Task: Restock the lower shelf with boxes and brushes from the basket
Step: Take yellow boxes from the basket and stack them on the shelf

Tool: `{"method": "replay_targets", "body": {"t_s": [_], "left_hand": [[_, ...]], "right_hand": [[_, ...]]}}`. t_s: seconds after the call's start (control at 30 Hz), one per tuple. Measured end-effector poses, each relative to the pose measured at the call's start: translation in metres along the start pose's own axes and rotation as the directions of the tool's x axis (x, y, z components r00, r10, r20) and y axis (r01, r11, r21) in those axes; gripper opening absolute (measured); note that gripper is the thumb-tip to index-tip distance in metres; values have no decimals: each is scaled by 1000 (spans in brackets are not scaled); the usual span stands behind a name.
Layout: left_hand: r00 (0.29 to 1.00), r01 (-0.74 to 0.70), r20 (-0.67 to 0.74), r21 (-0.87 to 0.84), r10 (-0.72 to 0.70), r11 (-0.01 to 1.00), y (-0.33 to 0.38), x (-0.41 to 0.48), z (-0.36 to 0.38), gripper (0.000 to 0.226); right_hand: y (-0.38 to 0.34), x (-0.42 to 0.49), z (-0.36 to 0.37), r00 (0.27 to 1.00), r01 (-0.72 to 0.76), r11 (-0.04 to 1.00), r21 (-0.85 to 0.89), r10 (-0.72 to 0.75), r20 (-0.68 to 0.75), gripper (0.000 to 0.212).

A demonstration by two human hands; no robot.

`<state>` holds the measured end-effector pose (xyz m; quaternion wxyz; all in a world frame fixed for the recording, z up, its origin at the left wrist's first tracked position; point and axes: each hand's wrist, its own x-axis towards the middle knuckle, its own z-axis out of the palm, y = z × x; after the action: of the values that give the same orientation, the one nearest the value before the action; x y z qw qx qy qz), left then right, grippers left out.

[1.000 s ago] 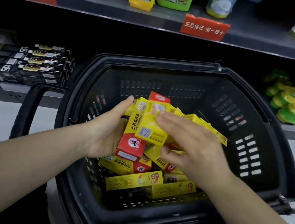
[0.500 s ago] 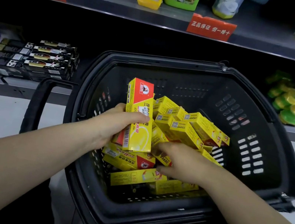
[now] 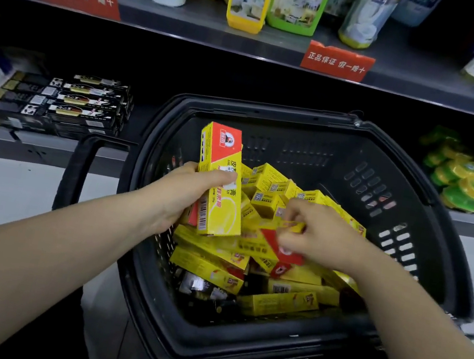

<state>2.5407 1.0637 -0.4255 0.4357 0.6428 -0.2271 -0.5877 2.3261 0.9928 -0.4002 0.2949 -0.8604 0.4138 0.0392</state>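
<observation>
1 yellow-and-red carton (image 3: 224,211) stands upright in the left hand (image 3: 182,197), grip clamped round it with the thumb across its front, just above the left side of the black slotted plastic basket (image 3: 416,184). The right hand (image 3: 323,237) has its grip pinched on the red end of a second carton (image 3: 271,240), motion-blurred, lying on the pile of cartons (image 3: 205,268) inside the basket. Cartons are slim, rectangular, glossy card with barcodes; the lower shelf (image 3: 47,144) behind holds flat black boxes (image 3: 63,106) at left and round green-yellow packs (image 3: 463,186) at right.
</observation>
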Motion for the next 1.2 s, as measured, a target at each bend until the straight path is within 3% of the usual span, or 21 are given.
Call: {"method": "replay_targets", "body": {"t_s": [0.07,0.13,0.23,0.33,0.4,0.57,0.63,0.67,0.7,0.77,0.83,0.97,1.2], "left_hand": [[1000,-23,-11,-55,22,998,4,-2,-5,59],[999,-45,-21,-64,43,997,8,-7,-8,72],[996,-85,-16,-72,84,994,13,-15,-10,79],[988,-155,7,-96,157,983,15,-23,-14,75],[974,-223,24,-108,227,969,15,-29,-22,75],[952,-282,-156,-107,264,953,22,-47,-56,107],[952,-269,-181,-122,245,955,28,-52,-74,97],[954,-263,-187,-135,236,955,31,-55,-84,82],[954,-258,-195,-146,228,955,34,-57,-94,64],[956,-219,-231,-147,182,965,36,-59,-115,44],[961,-144,-259,-157,100,977,33,-59,-130,44],[978,-27,-207,-237,-24,971,21,-57,-138,42],[972,-76,-237,-319,-2,945,22,-53,-139,36]], "right_hand": [[5,-15,-20,973,-29,965,260,86,-212,13],[-2,-25,-25,921,51,872,487,148,-361,9],[-30,-26,-9,935,145,708,691,131,-330,21],[-71,-22,10,970,169,712,681,3,-244,39],[-93,-18,20,964,202,731,651,-30,-266,46],[-135,1,20,944,215,749,627,6,-331,61],[-147,10,19,958,161,771,616,27,-284,79],[-152,14,19,965,129,780,612,45,-260,86],[-155,18,20,969,102,790,605,60,-241,86],[-161,25,22,973,75,816,573,67,-223,67],[-164,30,26,978,53,820,570,72,-194,46],[-167,40,29,989,15,762,647,85,-122,40],[-164,66,19,988,-53,638,769,147,-54,32]]}}
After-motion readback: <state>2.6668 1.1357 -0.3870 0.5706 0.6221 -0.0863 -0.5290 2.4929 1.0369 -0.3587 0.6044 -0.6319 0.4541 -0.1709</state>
